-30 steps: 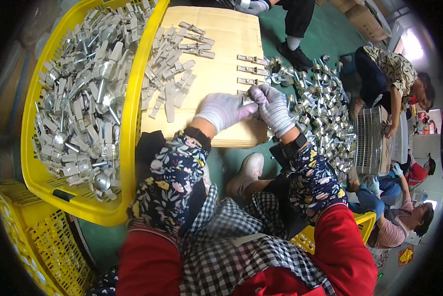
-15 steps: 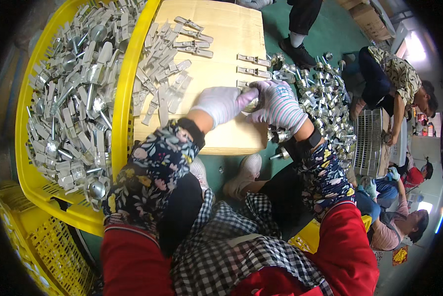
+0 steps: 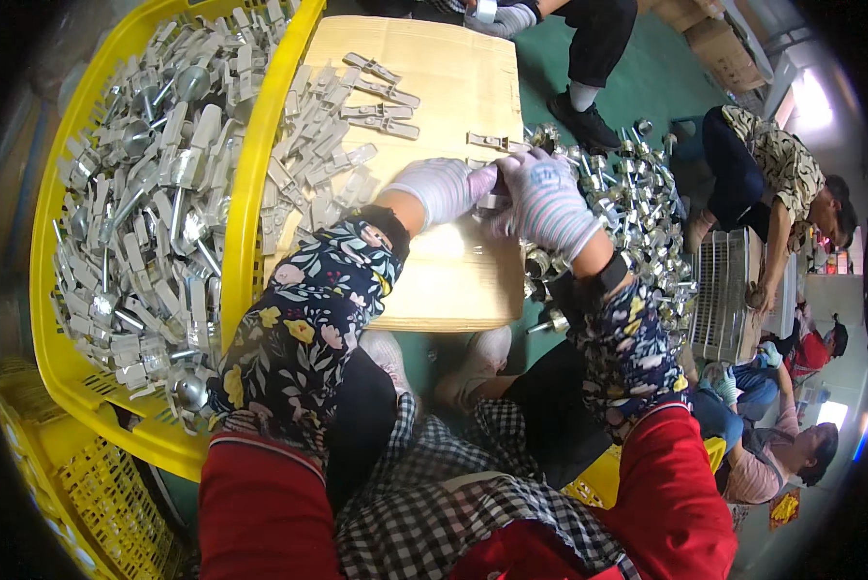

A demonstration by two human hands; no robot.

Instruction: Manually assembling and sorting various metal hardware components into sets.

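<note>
Here, between the two hands and over the right part of the bench point(image 3: 434, 290), is a small shiny metal part point(image 3: 493, 204), mostly covered by fingers, so its full shape cannot be told. The left hand point(image 3: 441, 190), in a pale striped glove, pinches it from the left with thumb and fingers; the right hand point(image 3: 548, 198), gloved alike, closes over it from the other side, the two nearly touching. Just beyond them, near the bench's right edge, a grey clip point(image 3: 495, 142) lies crosswise. Farther left on the cardboard-covered top is a loose heap of grey clips point(image 3: 308, 130), overlapping, with a few more side by side at its upper right. To the right of the bench, metal fittings point(image 3: 637, 208) with stems lie piled on the green floor point(image 3: 544, 77). On the left stands a big yellow basket point(image 3: 260, 184), full of clips and metal pieces mixed together; a yellow crate point(image 3: 115, 483) sits nearer the wearer. Across the bench, a co-worker's gloved hand point(image 3: 502, 19) shows at the upper edge.
</note>
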